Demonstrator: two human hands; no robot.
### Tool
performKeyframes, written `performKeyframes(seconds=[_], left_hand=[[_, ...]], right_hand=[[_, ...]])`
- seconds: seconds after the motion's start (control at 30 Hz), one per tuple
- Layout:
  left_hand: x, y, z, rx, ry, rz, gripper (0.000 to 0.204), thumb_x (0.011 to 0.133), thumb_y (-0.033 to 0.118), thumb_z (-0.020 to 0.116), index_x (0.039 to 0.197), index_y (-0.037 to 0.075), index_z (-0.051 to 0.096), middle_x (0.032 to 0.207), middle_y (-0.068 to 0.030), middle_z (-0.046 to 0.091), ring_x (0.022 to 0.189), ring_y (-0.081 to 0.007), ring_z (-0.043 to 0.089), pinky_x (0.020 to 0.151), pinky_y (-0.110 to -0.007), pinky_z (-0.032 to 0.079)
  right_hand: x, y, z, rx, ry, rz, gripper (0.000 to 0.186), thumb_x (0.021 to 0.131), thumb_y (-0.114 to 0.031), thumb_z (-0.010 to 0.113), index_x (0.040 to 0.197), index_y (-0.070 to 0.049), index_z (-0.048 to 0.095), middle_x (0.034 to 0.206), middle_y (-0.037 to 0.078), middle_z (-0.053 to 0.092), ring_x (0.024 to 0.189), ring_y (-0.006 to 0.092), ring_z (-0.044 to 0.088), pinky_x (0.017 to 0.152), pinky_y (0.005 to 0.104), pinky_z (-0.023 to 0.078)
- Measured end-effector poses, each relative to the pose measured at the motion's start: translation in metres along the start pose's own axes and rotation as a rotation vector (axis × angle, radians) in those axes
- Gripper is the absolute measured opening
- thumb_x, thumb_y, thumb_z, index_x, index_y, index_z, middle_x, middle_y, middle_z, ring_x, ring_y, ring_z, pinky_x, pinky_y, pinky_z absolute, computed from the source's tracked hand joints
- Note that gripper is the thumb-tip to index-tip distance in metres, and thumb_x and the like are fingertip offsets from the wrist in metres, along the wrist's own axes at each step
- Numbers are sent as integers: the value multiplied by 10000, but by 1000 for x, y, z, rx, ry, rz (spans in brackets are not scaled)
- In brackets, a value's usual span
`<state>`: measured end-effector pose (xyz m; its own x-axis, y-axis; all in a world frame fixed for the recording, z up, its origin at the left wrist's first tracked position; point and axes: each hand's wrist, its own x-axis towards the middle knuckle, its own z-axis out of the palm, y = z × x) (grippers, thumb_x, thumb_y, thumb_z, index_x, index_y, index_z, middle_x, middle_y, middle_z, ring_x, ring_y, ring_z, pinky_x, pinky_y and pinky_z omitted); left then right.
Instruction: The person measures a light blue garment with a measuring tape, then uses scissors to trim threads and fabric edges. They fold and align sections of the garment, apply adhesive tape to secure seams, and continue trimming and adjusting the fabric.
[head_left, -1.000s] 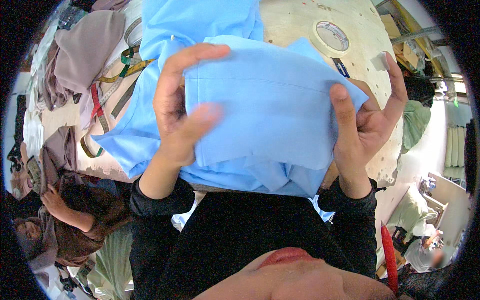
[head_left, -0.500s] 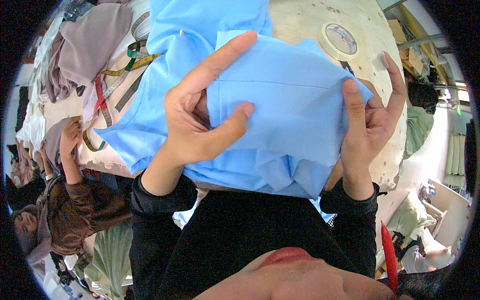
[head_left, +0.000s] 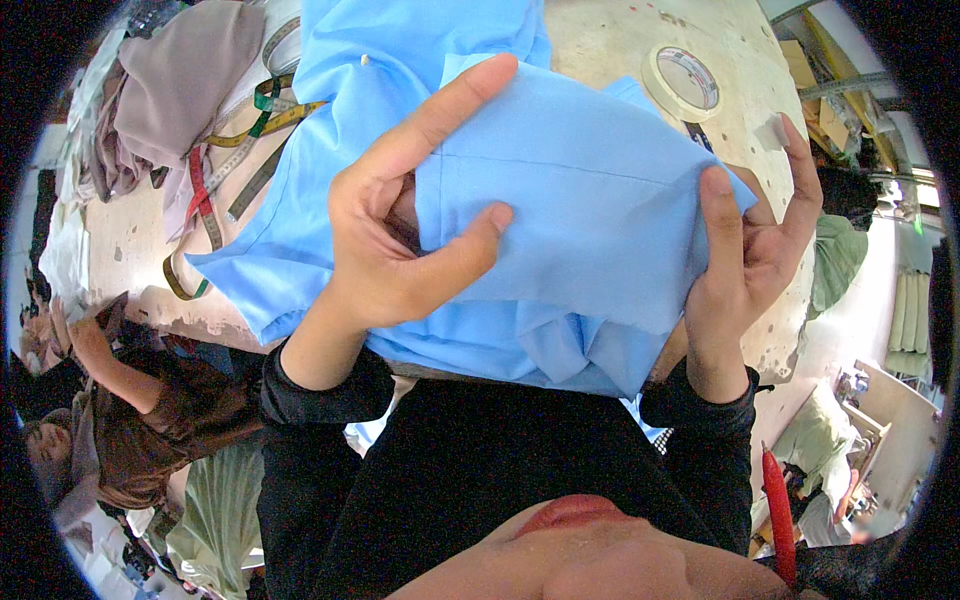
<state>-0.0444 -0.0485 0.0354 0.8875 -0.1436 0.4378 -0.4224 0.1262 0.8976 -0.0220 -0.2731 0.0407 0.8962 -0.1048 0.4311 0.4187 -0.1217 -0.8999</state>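
A piece of light blue cloth [head_left: 580,215] with a seam line across it is held up between my hands, over more of the same garment on the table. My left hand [head_left: 400,230] is at its left edge; its forefinger points up along the cloth, its thumb lies on top, and the remaining fingers are tucked behind the edge. At the right edge my right hand [head_left: 745,245] pinches the cloth, thumb in front, with its outer fingers stretched away. Parts of those fingers are hidden by the cloth.
On the worn wooden table [head_left: 600,30] lies a roll of tape [head_left: 652,75] at the far right. A coloured tape measure [head_left: 203,190] and mauve cloth [head_left: 190,85] lie to the left. A co-worker in a brown sleeve [head_left: 150,430] is at the left. A red pen-like object [head_left: 777,515] shows lower right.
My right hand has shifted slightly to the right, and the blue cloth looks a little more stretched. The co-worker's arm has moved left, away from the table edge.
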Motion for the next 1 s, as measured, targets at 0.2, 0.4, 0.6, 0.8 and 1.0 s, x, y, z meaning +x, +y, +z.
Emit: performKeyframes(seconds=[0.2, 0.4, 0.6, 0.8, 1.0], left_hand=[[-1, -3, 1, -38, 36, -22, 670, 743, -177, 551, 1392, -147, 388, 1363, -185, 520, 1175, -145, 543, 979, -258, 421], [2, -8, -1, -47, 122, -22, 550, 768, -118, 660, 1302, -79, 533, 1296, -153, 589, 1094, -138, 592, 947, -255, 444], [-2, -5, 5, 147, 106, -147, 275, 737, -20, 792, 993, -5, 691, 976, -40, 692, 923, -85, 616, 833, -230, 475], [-6, -7, 20, 92, 54, -293, 296, 724, -20, 793, 998, 5, 686, 976, -33, 677, 897, -69, 605, 820, -219, 486], [-6, -4, 21, -120, 86, -585, 384, 730, -25, 782, 1098, -3, 672, 1004, -11, 665, 894, -59, 591, 819, -212, 487]], right_hand=[[-2, -6, -3, -5, -39, 36, 634, 918, -41, 642, 1423, -8, 259, 1142, 142, 638, 709, 43, 485, 617, 185, 308], [-2, -2, -1, 15, -56, 18, 654, 885, 2, 656, 1414, -29, 273, 1158, 101, 633, 560, -16, 450, 460, 141, 286], [1, 8, 3, -463, -148, -440, 503, 770, 40, 710, 1237, -17, 533, 1134, 83, 664, 752, 166, 615, 623, 266, 478], [0, 3, -2, -347, -488, -698, 819, 733, 149, 694, 1396, 6, 236, 964, 210, 660, 821, 246, 672, 697, 333, 530], [-2, 1, 2, -336, -496, -438, 779, 755, 142, 678, 1383, 8, 237, 959, 196, 653, 828, 232, 662, 715, 322, 525]])
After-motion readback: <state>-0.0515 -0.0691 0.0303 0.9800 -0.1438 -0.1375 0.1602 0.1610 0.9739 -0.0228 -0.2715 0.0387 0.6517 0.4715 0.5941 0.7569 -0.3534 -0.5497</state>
